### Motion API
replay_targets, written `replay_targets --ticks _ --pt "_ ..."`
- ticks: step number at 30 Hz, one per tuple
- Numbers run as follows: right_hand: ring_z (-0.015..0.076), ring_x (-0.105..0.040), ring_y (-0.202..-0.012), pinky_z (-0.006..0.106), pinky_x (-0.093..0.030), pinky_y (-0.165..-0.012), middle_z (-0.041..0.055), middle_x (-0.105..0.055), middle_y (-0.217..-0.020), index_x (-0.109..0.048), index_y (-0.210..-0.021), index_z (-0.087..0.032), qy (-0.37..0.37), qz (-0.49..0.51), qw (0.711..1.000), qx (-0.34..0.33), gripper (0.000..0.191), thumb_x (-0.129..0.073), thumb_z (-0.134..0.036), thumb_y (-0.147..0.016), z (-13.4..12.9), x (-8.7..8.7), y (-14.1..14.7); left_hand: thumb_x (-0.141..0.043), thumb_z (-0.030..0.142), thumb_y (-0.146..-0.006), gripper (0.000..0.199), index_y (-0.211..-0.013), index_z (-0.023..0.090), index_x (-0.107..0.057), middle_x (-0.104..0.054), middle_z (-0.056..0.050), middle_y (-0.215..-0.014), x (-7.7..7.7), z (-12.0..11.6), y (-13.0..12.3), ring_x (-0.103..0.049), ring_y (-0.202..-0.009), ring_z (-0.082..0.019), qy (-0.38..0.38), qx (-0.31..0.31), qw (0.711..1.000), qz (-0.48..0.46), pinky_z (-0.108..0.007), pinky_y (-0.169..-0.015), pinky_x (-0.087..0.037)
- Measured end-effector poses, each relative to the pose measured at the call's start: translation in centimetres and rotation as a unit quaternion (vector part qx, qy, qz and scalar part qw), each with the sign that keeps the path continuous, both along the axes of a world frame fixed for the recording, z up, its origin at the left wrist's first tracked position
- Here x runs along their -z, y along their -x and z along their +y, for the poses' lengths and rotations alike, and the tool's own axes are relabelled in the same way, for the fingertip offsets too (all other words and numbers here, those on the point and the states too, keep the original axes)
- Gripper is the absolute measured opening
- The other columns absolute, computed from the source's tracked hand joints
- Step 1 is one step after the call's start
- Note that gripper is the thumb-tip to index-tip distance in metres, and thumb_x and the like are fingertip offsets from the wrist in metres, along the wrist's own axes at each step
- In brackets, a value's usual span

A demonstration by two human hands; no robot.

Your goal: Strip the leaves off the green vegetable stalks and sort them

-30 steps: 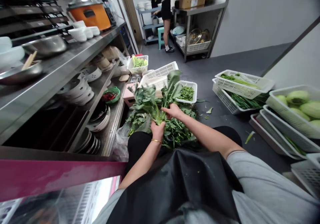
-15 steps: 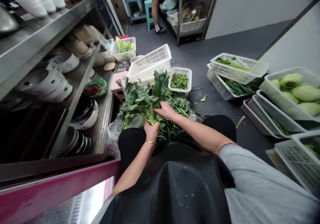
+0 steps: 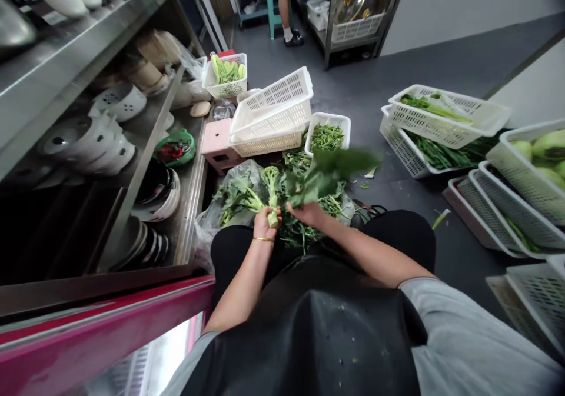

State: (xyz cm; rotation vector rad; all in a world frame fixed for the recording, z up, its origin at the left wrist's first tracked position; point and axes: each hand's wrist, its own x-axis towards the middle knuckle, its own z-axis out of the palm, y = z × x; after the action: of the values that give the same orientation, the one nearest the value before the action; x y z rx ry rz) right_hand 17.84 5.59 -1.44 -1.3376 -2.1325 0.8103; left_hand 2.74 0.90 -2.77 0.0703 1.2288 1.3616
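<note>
A pale green vegetable stem [image 3: 272, 190] stands nearly upright in my left hand [image 3: 266, 224], whose fingers wrap round its lower end. Just to the right, my right hand [image 3: 308, 212] is closed on green leaves [image 3: 315, 181], which are smeared by motion. Cut leaves and stalks [image 3: 238, 195] lie on a clear plastic bag [image 3: 207, 222] under and around both hands. Beyond them a small white basket [image 3: 347, 126] holds chopped greens.
Empty white baskets [image 3: 269, 140] lie beyond the pile, beside a pink stool [image 3: 215, 143]. Metal shelving [image 3: 145, 166] with bowls runs along the left. Baskets of vegetables [image 3: 450, 110] are stacked at the right. A person's leg [image 3: 285, 5] shows at the back.
The leafy bunch has come apart: the stem in my left hand is now mostly bare, and leaves are in my right hand, slightly farther right. The view has shifted a little.
</note>
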Motion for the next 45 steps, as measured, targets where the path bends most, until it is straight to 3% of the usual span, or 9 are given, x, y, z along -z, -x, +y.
replay_targets --ticks 7,11,13,19,26,30,36,41,45 --pt "0.0187 -0.064 -0.058 0.026 -0.049 -0.058 0.0072 -0.062 -0.054 -0.058 -0.056 -0.014 0.185 -0.114 0.976 0.021 0.024 -0.077 -0.027 -0.061 5.3 1.7 -4.6 -0.061 0.02 -0.057 0.026 -0.082 0.017 -0.056 -0.062 -0.01 -0.091 -0.8 -2.0 2.7 -0.054 -0.067 -0.013 -0.095 0.057 0.986 -0.128 -0.02 -0.049 -0.04" --pt "0.0138 -0.064 -0.056 0.023 -0.049 -0.052 0.0053 -0.069 -0.074 -0.064 -0.092 -0.015 0.22 0.051 0.974 -0.032 0.036 -0.056 -0.048 -0.082 5.3 -0.5 -1.7 -0.063 0.026 -0.056 0.034 -0.089 0.016 -0.059 -0.063 -0.012 -0.089 -0.9 -2.7 1.5 -0.053 -0.064 -0.013 -0.109 0.122 0.978 -0.13 -0.021 -0.047 -0.038" --pt "0.0139 -0.062 -0.052 0.023 -0.048 -0.049 0.006 -0.068 -0.07 -0.064 -0.09 -0.014 0.224 0.137 0.964 -0.044 0.041 -0.048 -0.051 -0.087 4.9 -1.9 0.3 -0.066 0.026 -0.056 0.037 -0.091 0.016 -0.059 -0.063 -0.011 -0.089 -0.8 -2.8 0.3 -0.056 -0.066 -0.014 -0.105 0.148 0.979 -0.096 -0.022 -0.049 -0.042" --pt "0.0207 -0.065 -0.075 0.026 -0.045 -0.065 0.0129 -0.069 -0.081 -0.065 -0.084 -0.013 -0.007 -0.065 0.998 0.014 0.03 -0.048 -0.037 -0.091 1.7 -3.2 2.0 -0.078 0.02 -0.049 0.047 -0.09 0.017 -0.054 -0.063 -0.002 -0.073 -0.7 -2.7 -2.3 -0.059 -0.054 -0.014 -0.095 0.058 0.983 0.143 -0.027 -0.05 -0.048" --pt "0.0199 -0.062 -0.073 0.027 -0.043 -0.061 0.0116 -0.068 -0.087 -0.067 -0.091 -0.015 -0.064 -0.13 0.978 -0.152 0.028 -0.052 -0.039 -0.086 -3.9 -3.4 -1.4 -0.074 0.027 -0.053 0.038 -0.085 0.014 -0.057 -0.065 -0.005 -0.068 -3.8 -2.5 0.6 -0.06 -0.05 -0.016 -0.112 0.081 0.989 0.047 -0.025 -0.045 -0.046" --pt "0.0194 -0.061 -0.072 0.027 -0.046 -0.062 0.0097 -0.067 -0.085 -0.065 -0.095 -0.013 0.078 -0.003 0.995 -0.061 0.045 -0.069 -0.051 -0.07 0.0 -4.4 -2.7 -0.074 0.033 -0.055 0.042 -0.089 0.013 -0.058 -0.067 -0.01 -0.078 -4.4 -3.6 1.2 -0.062 -0.054 -0.019 -0.137 0.174 0.975 -0.003 -0.025 -0.041 -0.045" --pt "0.0093 -0.048 -0.04 0.023 -0.042 -0.042 -0.0023 -0.057 -0.053 -0.058 -0.081 -0.015 0.243 0.319 0.913 -0.076 0.036 -0.066 -0.049 -0.072 1.5 -6.1 0.1 -0.076 0.033 -0.057 0.044 -0.092 0.013 -0.058 -0.066 -0.01 -0.079 -4.2 -4.3 -1.1 -0.066 -0.064 -0.021 -0.138 0.214 0.967 -0.011 -0.027 -0.049 -0.05" --pt "0.0118 -0.055 -0.04 0.023 -0.047 -0.042 0.0001 -0.061 -0.051 -0.06 -0.072 -0.014 0.178 0.282 0.943 0.02 0.029 -0.059 -0.041 -0.082 0.5 -5.0 1.9 -0.079 0.022 -0.055 0.047 -0.094 0.015 -0.054 -0.065 -0.007 -0.084 -4.8 -4.0 -1.6 -0.067 -0.07 -0.021 -0.176 0.12 0.975 0.057 -0.031 -0.058 -0.053" --pt "0.007 -0.059 -0.047 0.016 -0.05 -0.051 -0.0006 -0.066 -0.059 -0.066 -0.082 -0.012 -0.129 0.118 0.984 0.033 0.037 -0.037 -0.03 -0.095 -1.2 -4.3 1.1 -0.076 0.02 -0.055 0.042 -0.087 0.015 -0.05 -0.064 -0.005 -0.075 -5.3 -4.2 -0.8 -0.067 -0.068 -0.021 -0.154 0.117 0.981 0.011 -0.029 -0.057 -0.053"
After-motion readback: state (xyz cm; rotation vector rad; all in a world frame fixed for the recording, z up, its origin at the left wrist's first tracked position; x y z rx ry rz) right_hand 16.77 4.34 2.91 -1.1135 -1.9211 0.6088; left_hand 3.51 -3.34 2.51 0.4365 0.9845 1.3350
